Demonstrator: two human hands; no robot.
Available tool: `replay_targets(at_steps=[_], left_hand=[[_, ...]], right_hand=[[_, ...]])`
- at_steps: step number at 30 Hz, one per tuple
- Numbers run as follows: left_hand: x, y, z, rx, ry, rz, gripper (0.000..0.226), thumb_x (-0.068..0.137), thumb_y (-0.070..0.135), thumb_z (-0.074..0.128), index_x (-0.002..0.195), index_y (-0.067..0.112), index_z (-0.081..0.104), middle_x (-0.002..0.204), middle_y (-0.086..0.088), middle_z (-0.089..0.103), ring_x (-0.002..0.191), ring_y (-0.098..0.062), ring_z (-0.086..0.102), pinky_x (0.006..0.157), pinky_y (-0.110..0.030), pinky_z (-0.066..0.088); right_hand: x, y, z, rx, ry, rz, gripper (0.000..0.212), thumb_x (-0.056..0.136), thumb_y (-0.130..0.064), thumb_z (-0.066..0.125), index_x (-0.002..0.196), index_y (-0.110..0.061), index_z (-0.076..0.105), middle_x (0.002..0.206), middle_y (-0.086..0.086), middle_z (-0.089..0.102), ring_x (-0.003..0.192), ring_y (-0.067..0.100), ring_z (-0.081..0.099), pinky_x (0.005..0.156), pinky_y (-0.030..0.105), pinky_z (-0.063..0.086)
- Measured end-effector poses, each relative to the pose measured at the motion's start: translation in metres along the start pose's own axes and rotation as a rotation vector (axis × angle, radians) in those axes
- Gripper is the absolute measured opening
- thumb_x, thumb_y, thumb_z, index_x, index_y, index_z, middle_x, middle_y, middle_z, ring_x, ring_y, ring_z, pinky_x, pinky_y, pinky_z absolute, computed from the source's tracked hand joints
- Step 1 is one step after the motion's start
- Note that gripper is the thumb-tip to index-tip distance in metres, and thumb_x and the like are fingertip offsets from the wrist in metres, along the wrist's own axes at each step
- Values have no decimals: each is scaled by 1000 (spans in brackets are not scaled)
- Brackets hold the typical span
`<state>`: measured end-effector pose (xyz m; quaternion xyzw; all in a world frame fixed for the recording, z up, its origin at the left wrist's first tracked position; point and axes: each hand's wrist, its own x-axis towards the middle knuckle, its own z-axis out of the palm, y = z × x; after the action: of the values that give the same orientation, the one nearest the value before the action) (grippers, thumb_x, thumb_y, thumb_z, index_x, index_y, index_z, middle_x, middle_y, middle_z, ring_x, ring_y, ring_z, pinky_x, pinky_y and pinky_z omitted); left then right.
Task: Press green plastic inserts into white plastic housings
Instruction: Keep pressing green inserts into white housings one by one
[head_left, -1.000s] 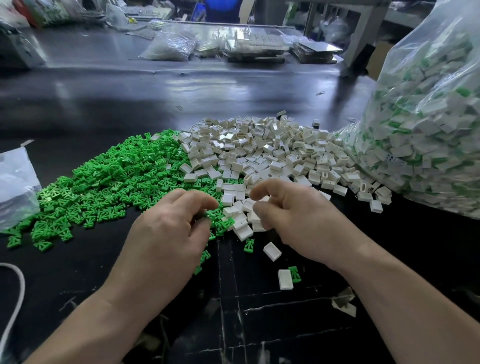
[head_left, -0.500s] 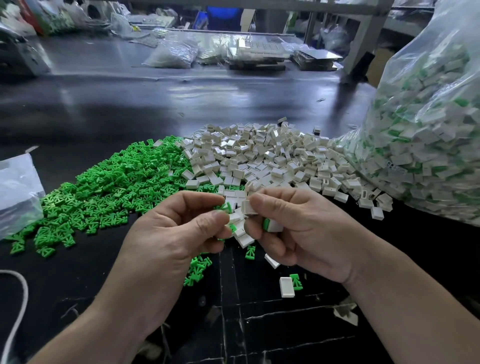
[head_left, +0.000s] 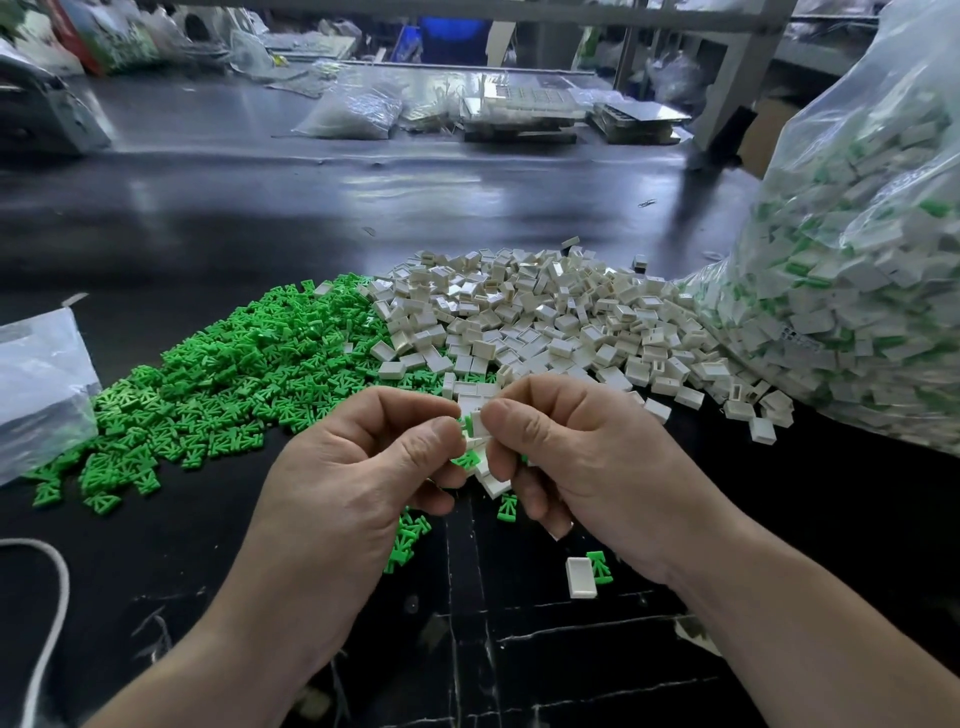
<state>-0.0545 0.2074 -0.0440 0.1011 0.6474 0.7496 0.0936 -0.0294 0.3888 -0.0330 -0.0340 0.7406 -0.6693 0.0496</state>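
Just nearside of the heap of white rectangular plastic housings (head_left: 545, 322), the right hand (head_left: 587, 457) is gripping one white housing (head_left: 479, 423), and the left hand (head_left: 363, 467) is pinching a small green plastic insert (head_left: 461, 422), largely hidden, against that housing's left side.

Daylight glare streaks the dark table (head_left: 363, 197); edges bend.

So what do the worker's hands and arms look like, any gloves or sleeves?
Left hand and right hand are bare: no gloves, rings or watch visible. Nails short. Left forearm and right forearm are uncovered to the frame's edge; no sleeve shows.
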Motion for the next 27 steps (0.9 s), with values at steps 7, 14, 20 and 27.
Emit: replay_targets(at_steps=[7, 14, 20, 27], left_hand=[[-4, 4, 3, 94, -36, 27, 18, 72, 25, 72, 90, 26, 75, 77, -9, 73, 69, -19, 70, 57, -22, 54], [-4, 4, 1, 188, -36, 62, 16, 73, 26, 72, 88, 31, 72, 78, -6, 74, 71, -18, 73, 60, -20, 56], [0, 4, -6, 179, 31, 97, 23, 68, 40, 71, 89, 31, 72, 85, -3, 76, 80, -18, 73, 68, -27, 60], [3, 3, -8, 56, 43, 19, 19, 71, 37, 73, 81, 21, 72, 68, -6, 66, 58, -18, 60, 51, -23, 50]], right_hand=[[1, 2, -1, 36, -5, -27, 21, 98, -33, 62, 86, -17, 68, 74, 5, 66, 52, 14, 53, 42, 22, 42], [5, 1, -7, 385, -15, 93, 13, 94, -21, 65, 84, -15, 71, 73, 7, 64, 48, 13, 52, 38, 22, 40], [5, 2, -4, 436, -115, 129, 12, 88, -16, 68, 86, -22, 78, 77, 9, 67, 50, 13, 55, 40, 22, 43], [0, 4, 3, 97, -90, 73, 17, 95, -32, 66, 84, -20, 69, 70, 0, 63, 50, 11, 52, 41, 22, 41]])
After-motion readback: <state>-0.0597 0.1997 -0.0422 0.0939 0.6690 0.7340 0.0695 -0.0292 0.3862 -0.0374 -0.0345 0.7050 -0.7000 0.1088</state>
